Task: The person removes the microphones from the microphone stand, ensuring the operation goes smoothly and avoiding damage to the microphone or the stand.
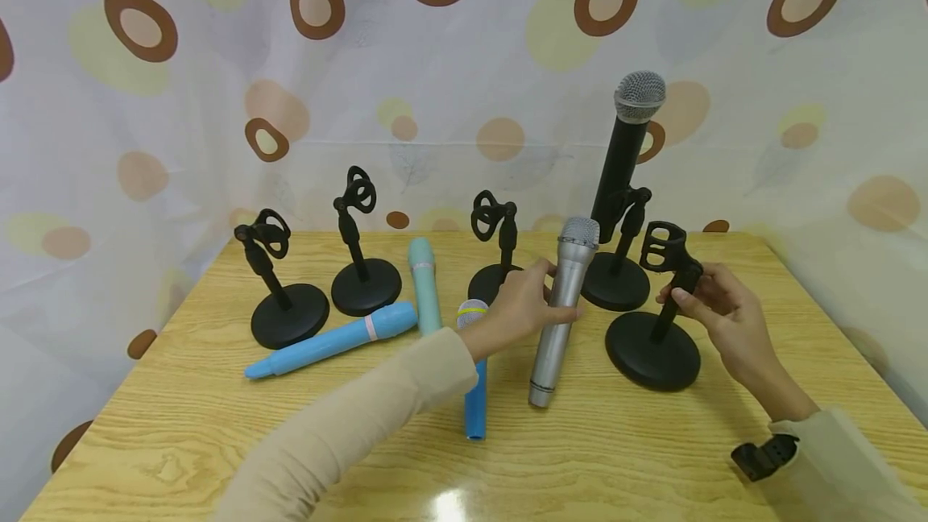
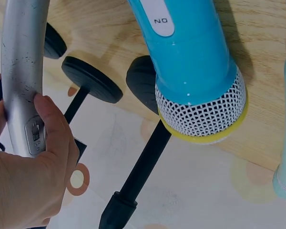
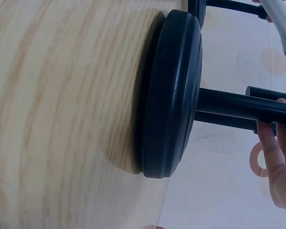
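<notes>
From my station, the sleeve (image 1: 362, 417) hides the green mic's (image 1: 424, 284) near end and the small blue mic's (image 1: 475, 401) middle. My left grip (image 1: 518, 304) is clamped round the silver mic (image 1: 557, 345), right of centre: scuffed, metallic-looking, mesh-headed, tilted. I cannot tell whether its lower end touches the wood-grained worktop (image 1: 580, 466). My right grip (image 1: 732, 329) pinches the black, round-based near-right stand (image 1: 654, 353) by its stem, some fingers hidden behind.
</notes>
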{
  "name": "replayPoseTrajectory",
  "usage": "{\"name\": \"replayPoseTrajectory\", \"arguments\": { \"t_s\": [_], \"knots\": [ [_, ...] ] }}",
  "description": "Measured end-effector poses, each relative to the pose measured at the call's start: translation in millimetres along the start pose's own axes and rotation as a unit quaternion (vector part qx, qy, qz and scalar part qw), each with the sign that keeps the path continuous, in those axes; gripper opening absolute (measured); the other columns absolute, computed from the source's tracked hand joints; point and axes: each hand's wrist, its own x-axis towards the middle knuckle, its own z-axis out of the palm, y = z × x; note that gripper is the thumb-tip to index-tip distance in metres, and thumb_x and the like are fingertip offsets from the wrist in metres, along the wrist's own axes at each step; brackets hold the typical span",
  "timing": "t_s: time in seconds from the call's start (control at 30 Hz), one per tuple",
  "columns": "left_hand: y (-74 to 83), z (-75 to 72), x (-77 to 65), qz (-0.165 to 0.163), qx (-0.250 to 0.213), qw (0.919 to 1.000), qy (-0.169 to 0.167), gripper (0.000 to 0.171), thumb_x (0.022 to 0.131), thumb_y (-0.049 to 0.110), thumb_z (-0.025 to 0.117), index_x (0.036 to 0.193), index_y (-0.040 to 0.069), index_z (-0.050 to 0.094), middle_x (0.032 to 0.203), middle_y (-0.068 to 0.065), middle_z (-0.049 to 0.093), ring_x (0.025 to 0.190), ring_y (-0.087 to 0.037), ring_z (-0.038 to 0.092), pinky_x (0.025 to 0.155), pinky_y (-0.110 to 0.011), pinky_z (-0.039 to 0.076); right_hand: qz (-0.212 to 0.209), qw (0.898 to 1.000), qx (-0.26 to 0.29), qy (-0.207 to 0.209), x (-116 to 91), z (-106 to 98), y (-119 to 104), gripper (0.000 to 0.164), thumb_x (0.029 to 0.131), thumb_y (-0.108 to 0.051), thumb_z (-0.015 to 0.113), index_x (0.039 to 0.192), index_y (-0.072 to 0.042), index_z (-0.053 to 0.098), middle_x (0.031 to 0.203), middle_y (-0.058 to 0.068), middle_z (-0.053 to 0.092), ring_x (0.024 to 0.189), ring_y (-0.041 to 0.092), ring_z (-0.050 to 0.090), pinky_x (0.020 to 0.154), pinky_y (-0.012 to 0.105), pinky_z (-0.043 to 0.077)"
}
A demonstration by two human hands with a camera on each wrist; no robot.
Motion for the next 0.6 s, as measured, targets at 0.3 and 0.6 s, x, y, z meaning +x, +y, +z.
{"name": "replayPoseTrajectory", "arguments": {
  "t_s": [0.3, 0.6],
  "knots": [
    [-2.3, 6.0, -2.3, -0.006, 0.038, 0.9991, -0.018, 0.053, 0.075, 0.036, 0.074, 0.117, 0.009, 0.053, 0.087, -0.002, 0.064, 0.066, -0.005, 0.057, 0.054, -0.016, 0.046, -0.007, 1.000, 0.002, -0.010, -1, 0, 1, 0.025, 0.089, 0.010, 0.047, 0.113, 0.004, 0.049, 0.091, 0.005, 0.066, 0.085, 0.012, 0.066, 0.080, 0.020, 0.052],
    [-8.1, 14.2, -3.6, -0.008, 0.072, 0.9972, -0.018, 0.055, 0.073, 0.037, 0.076, 0.118, 0.013, 0.058, 0.091, -0.001, 0.065, 0.065, -0.003, 0.057, 0.052, -0.015, 0.045, -0.006, 1.000, -0.010, -0.010, -2, 1, 2, 0.025, 0.089, 0.010, 0.047, 0.113, 0.004, 0.050, 0.091, 0.005, 0.066, 0.086, 0.012, 0.066, 0.080, 0.019, 0.052]
  ]
}}
